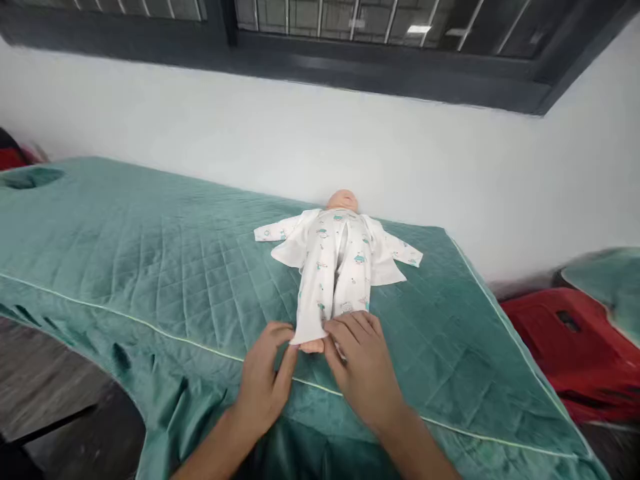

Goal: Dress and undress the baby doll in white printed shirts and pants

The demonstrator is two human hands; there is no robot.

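A baby doll (343,200) lies on a green quilted bed cover (190,250), its head toward the white wall (200,127) and its feet toward the person. White baby trousers (321,267) with a small teal print lie lengthwise along the doll, their upper end close below its head and the two legs running side by side toward the near edge of the bed. A matching long-sleeved baby top (389,272) spreads out from beneath the trousers, a sleeve stretched to each side and plain white flaps showing beside the hips. The left hand (264,377) closes its thumb and index finger on one corner of a trouser hem, on the leg at the left of the view. The right hand (363,370) pinches the other corner of that same hem between thumb and forefinger, its remaining fingers curled over the neighbouring leg. Between the hands the hem is drawn out wide and flat, and a doll's foot (313,346) shows just below it. A pale piping line crosses the cover under the forearms. At the right, beside the bed, stands a red plastic stool (555,333); above the wall runs a dark window frame (380,70) with metal bars behind it.
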